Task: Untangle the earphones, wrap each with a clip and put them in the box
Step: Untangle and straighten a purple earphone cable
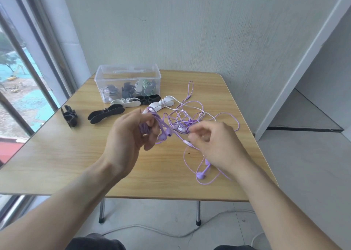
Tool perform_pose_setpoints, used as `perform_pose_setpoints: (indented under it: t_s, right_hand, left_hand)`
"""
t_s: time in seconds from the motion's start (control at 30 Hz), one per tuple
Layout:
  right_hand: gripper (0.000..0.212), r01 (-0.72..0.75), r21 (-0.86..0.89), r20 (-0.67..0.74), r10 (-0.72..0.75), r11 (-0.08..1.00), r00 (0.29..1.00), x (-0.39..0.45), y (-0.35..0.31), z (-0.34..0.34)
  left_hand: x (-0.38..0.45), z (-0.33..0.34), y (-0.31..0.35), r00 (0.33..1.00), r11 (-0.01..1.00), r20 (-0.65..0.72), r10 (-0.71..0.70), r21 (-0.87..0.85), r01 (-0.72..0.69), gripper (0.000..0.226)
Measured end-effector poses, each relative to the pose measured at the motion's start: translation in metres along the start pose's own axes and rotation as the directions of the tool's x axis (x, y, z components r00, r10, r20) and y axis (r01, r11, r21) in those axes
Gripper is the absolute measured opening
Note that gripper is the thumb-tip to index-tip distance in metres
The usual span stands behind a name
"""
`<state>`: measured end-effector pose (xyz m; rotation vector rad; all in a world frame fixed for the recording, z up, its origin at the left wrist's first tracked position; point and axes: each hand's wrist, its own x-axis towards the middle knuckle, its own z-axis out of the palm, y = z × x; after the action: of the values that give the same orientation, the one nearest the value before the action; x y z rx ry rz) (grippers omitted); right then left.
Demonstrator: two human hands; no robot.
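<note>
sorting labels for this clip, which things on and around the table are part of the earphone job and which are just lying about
Part of the job:
- purple earphones, tangled, gripped by left hand and pinched by right hand
- white earphone cable
- loose clips: black, white
- clear box, wrapped sets inside

Just lying about:
- white cable on the floor
- window

A light wooden table bore a clear plastic box at twelve o'clock, black clips and white clips just before it, and tangled purple earphones toward three o'clock.
</note>
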<state>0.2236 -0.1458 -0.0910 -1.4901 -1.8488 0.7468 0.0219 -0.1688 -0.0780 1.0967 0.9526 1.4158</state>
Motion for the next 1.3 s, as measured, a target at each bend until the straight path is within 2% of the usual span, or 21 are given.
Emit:
perform_pose_setpoints:
  t_s: [0.07,0.1,0.17,0.23,0.27,0.33,0.47,0.53,0.63,0.73,0.8,0.93,1.03,1.17,1.3]
  right_hand:
    - [0.013,0.091,0.056,-0.175,-0.08,0.994,0.981,0.001,-0.006,0.0]
    - [0.013,0.132,0.153,-0.18,-0.103,0.979,0.978,0.0,-0.011,-0.001]
    - [0.017,0.153,0.355,0.0,-0.164,0.922,0.986,-0.005,-0.021,-0.001]
    - [0.021,0.118,0.415,0.181,-0.209,0.902,0.961,-0.011,-0.028,0.002]
    - [0.021,0.101,0.414,0.208,-0.202,0.905,0.957,-0.011,-0.028,0.004]
    - [0.013,0.088,0.422,0.152,-0.166,0.903,0.974,-0.009,-0.025,0.005]
    - [0.006,0.065,0.553,0.052,-0.112,0.831,0.992,-0.002,-0.018,0.004]
    - [0.012,0.083,0.538,0.064,-0.138,0.839,0.988,-0.003,-0.019,0.008]
    - [0.016,0.084,0.532,0.182,-0.21,0.843,0.961,-0.009,-0.025,0.02]
    - [0.023,0.038,0.601,0.184,-0.185,0.798,0.965,-0.011,-0.03,0.03]
    - [0.026,0.042,0.592,0.135,-0.15,0.805,0.979,-0.01,-0.03,0.036]
    - [0.027,0.12,0.467,-0.006,-0.132,0.876,0.991,-0.006,-0.028,0.044]
    - [0.026,0.23,0.353,-0.077,-0.216,0.907,0.973,0.0,-0.027,0.049]
    - [0.023,0.324,0.355,0.009,-0.35,0.877,0.937,0.003,-0.031,0.037]
    - [0.019,0.341,0.326,0.083,-0.386,0.882,0.919,0.002,-0.03,0.042]
  left_hand:
    - [-0.001,0.0,-0.004,1.0,0.997,0.016,-0.023,0.078,0.022,0.013]
    - [-0.001,0.001,-0.006,0.999,0.992,0.038,-0.035,0.127,0.03,0.018]
    - [-0.004,0.004,-0.01,0.994,0.983,0.093,-0.062,0.18,0.045,0.029]
    - [-0.007,0.007,-0.009,0.987,0.982,0.127,-0.095,0.174,0.072,0.03]
    - [-0.008,0.008,-0.008,0.986,0.983,0.129,-0.11,0.161,0.088,0.029]
    - [-0.009,0.01,-0.006,0.983,0.984,0.107,-0.147,0.115,0.135,0.028]
    - [-0.009,0.009,-0.003,0.976,0.981,0.099,-0.194,0.05,0.19,0.031]
    - [-0.008,0.01,-0.001,0.967,0.977,0.146,-0.21,0.002,0.213,0.032]
    - [-0.007,0.012,-0.002,0.947,0.963,0.232,-0.224,-0.098,0.252,0.039]
    - [-0.005,0.011,-0.008,0.967,0.971,0.153,-0.203,-0.094,0.219,0.051]
    - [-0.006,0.011,-0.011,0.98,0.983,0.096,-0.172,-0.05,0.178,0.047]
    - [-0.004,0.008,-0.012,0.985,0.989,0.101,-0.141,0.061,0.136,0.041]
    - [-0.003,0.005,-0.011,0.989,0.989,0.071,-0.128,0.081,0.123,0.041]
    - [-0.003,0.002,-0.001,0.978,0.981,0.082,-0.192,0.049,0.189,0.04]
    - [-0.003,-0.004,0.006,0.956,0.956,0.026,-0.291,0.04,0.29,0.041]
